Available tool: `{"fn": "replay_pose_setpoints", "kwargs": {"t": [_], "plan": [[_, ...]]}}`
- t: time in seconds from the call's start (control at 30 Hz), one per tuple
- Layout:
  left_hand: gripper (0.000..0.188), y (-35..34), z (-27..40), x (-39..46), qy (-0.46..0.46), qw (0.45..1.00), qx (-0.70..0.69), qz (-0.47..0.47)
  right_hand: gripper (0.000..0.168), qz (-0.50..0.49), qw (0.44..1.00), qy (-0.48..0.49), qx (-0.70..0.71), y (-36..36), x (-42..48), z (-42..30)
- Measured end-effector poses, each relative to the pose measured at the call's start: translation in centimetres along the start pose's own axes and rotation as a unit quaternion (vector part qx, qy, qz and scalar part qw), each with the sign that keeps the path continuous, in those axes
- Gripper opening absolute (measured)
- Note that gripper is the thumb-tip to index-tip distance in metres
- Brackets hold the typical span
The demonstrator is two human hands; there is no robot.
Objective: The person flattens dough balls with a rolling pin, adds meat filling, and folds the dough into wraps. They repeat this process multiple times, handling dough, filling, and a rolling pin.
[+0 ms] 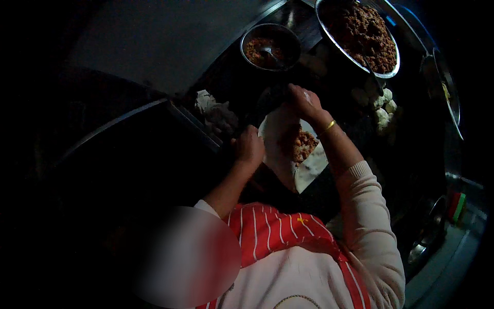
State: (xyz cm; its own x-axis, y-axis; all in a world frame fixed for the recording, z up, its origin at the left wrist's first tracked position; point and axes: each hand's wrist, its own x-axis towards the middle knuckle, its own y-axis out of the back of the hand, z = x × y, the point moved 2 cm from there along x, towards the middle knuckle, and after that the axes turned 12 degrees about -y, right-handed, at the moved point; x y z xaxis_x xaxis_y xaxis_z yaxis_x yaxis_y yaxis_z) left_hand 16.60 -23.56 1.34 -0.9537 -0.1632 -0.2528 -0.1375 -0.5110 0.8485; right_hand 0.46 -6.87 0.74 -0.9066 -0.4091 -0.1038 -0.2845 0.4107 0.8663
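Observation:
Before me lies a thin sheet of pale dough (276, 137) with a patch of crumbly brown filling (305, 146) on its right part. My left hand (251, 146) is curled at the sheet's left edge. Above its far edge, my right hand (305, 101) is bent inward with curled fingers and white smears on its back. A dark band spans the space between both hands; it is too dim to tell whether it is a tool or shadow. My right forearm passes over the sheet's right side. What the fingers hold is hidden in the dark.
A metal bowl (295, 36) of filling with a spoon (272, 56) stands beyond the hands. Farther right is a large metal basin (397, 63) heaped with brown filling. Pale dough lumps (383, 116) lie right; crumpled whitish material (216, 112) lies left.

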Motion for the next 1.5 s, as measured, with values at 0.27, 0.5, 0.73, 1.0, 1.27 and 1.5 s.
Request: {"fn": "replay_pose_setpoints", "kwargs": {"t": [0.27, 0.5, 0.73, 1.0, 1.27, 1.5], "plan": [[0.025, -2.6, -1.5, 0.9, 0.019, 0.975, -0.203, 0.088, 0.029, -0.025, 0.998, -0.005, 0.060, 0.8, -0.9, -0.1], [0.013, -1.5, -0.4, 1.4, -0.051, 0.957, -0.279, 0.061, 0.021, 0.003, 0.999, 0.030, 0.039, 2.5, -3.1, -0.5], [0.014, 1.0, 3.6, -5.2, -0.360, 0.918, -0.112, 0.120, 0.011, -0.004, 0.950, -0.032, 0.311, 4.7, -8.8, 3.4], [0.017, -2.2, 6.8, -7.0, -0.488, 0.870, -0.061, 0.035, 0.016, 0.098, 0.982, 0.026, 0.160, 3.9, -14.7, 7.1], [0.027, -5.4, 7.2, -8.2, -0.529, 0.845, 0.074, -0.022, 0.023, 0.124, 0.989, 0.049, 0.060, 2.7, -16.9, 8.2], [0.044, -5.2, 7.4, -11.6, -0.585, 0.750, 0.296, -0.086, 0.032, 0.168, 0.980, 0.035, -0.097, 1.9, -20.5, 7.6]]}}
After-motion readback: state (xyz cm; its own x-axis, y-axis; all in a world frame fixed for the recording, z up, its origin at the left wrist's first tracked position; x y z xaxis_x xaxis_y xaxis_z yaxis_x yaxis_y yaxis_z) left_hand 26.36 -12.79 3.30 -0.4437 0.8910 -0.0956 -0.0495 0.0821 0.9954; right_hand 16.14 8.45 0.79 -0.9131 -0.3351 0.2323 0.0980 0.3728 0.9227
